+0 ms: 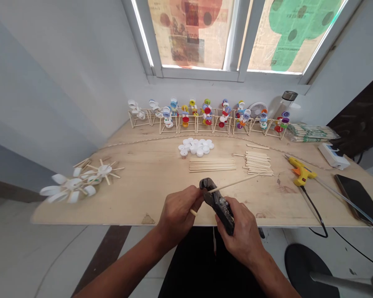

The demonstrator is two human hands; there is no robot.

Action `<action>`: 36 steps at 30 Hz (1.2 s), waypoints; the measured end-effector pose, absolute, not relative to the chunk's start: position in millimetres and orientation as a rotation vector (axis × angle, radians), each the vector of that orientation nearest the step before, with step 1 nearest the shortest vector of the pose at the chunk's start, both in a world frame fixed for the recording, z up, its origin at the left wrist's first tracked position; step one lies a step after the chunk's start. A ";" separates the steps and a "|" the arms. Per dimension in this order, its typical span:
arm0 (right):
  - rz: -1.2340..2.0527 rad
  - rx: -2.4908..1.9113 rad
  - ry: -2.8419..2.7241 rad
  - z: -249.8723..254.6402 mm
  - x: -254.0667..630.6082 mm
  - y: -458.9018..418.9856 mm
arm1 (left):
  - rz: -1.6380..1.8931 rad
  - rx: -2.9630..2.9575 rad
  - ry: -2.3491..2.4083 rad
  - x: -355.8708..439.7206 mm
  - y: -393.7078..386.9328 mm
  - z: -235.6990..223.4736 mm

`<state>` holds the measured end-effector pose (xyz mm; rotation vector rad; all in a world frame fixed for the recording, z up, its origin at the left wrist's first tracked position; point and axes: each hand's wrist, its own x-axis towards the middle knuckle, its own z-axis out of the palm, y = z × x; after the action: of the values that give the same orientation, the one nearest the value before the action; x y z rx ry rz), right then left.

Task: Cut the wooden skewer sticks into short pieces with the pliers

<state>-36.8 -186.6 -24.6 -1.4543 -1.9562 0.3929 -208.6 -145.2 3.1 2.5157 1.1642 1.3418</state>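
My left hand [178,213] is closed, its fingertips pinching a thin wooden stick [236,182] close to the tool's jaws. A short, pale stick end [193,212] pokes out of the same hand. In my right hand [244,227] are black hand cutters [221,206], with fingers wrapped round the handles. Their jaws sit around the stick near my left fingertips; whether they touch it I cannot tell. The stick's far end reaches toward a pile of short cut sticks [257,163]. Longer sticks [212,165] lie in a row beyond my hands, with white bottle caps [196,147] behind them.
At right lie a yellow glue gun [302,170], a black phone [357,194], a power strip [333,155] and bagged sticks [312,133]. Several stick frames with coloured caps [207,118] line the back, near a bottle [286,105]. White cap-and-stick wheels [74,184] rest at left.
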 end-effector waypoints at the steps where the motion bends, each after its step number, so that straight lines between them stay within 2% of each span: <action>1: 0.395 -1.460 -1.955 -24.8 -36.8 -186.7 | 1.338 2.506 1.166 -208.7 -145.2 3.4; 36: 0.451 -1.522 -1.933 -31.3 -41.1 -183.8 | 1.308 2.565 1.144 -208.6 -139.0 10.2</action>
<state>-41.1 -183.8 -31.3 -1.5222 -1.9334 0.4511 -208.6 -139.0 10.2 2.5651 1.1438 1.3077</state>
